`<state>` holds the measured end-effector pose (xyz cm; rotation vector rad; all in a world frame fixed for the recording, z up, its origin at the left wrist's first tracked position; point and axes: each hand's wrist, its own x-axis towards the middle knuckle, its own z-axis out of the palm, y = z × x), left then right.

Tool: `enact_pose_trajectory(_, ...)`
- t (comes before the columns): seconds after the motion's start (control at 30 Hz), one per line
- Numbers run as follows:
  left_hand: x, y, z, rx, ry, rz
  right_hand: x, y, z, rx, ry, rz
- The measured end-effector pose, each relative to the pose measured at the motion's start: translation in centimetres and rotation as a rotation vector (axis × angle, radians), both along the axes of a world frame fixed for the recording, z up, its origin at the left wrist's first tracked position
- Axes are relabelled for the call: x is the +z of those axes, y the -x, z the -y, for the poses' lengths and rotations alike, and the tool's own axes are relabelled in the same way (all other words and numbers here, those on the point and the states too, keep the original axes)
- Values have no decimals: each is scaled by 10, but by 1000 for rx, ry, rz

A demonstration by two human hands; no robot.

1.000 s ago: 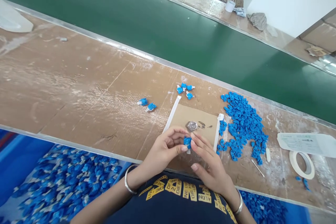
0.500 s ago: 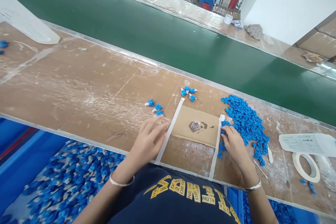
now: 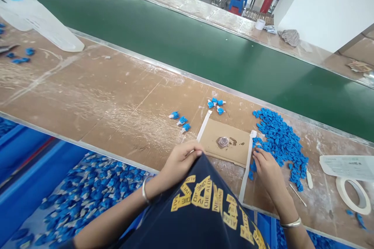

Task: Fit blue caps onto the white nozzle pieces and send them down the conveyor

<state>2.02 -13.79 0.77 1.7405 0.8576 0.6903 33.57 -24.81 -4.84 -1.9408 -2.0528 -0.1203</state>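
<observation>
Blue plastic pieces (image 3: 280, 144) lie heaped toward the far edge of the brown counter (image 3: 87, 101), just right of a cardboard square (image 3: 224, 151) edged by two white tape strips (image 3: 203, 126). Your right hand (image 3: 270, 173) reaches the left side of that heap, its fingertips (image 3: 257, 155) down among the pieces, loosely curled; you can't tell from this view whether they pinch one. Your left hand (image 3: 181, 161) sits well apart, near the counter's near edge, its fingers closed on the bunched top of your navy T-shirt (image 3: 201, 198). A round metal fitting (image 3: 223, 142) sits on the cardboard. Beyond the cardboard, two small clusters of white-tabbed blue pieces (image 3: 216, 105) lie on the counter. Toward the right end lie a masking tape roll (image 3: 350, 196) and a paper sheet (image 3: 347, 167). Below the near edge, a blue bin (image 3: 35, 186) holds many more pieces.
</observation>
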Motion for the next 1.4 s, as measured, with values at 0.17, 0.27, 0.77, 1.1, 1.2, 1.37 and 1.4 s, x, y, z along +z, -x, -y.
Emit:
enact_pose_trajectory(0.17,20,-31,-60,-400,-180,-93,18,-2,-9,-12,-42,-59)
enact_pose_trajectory(0.27,7,-39,-107,-196,-455,-243,36,5,-13,-51,-45,-228)
enact_pose_trajectory(0.77,-20,-45,-177,-212,-695,-593,38,80,-76,317,52,-468)
enact_pose_trajectory(1.1,8,-52,-37,-32,778,428,52,102,-54,-106,-64,-1719)
enact_pose_trajectory(1.2,7,-61,-14,-16,964,499,58,108,-54,-132,-62,-1823)
enact_pose_trajectory(1.37,8,-62,-6,-1,1021,548,58,112,-47,-109,-87,-1734)
enact_pose_trajectory(1.4,8,-61,-6,-8,1017,549,56,112,-45,-105,-94,-1674)
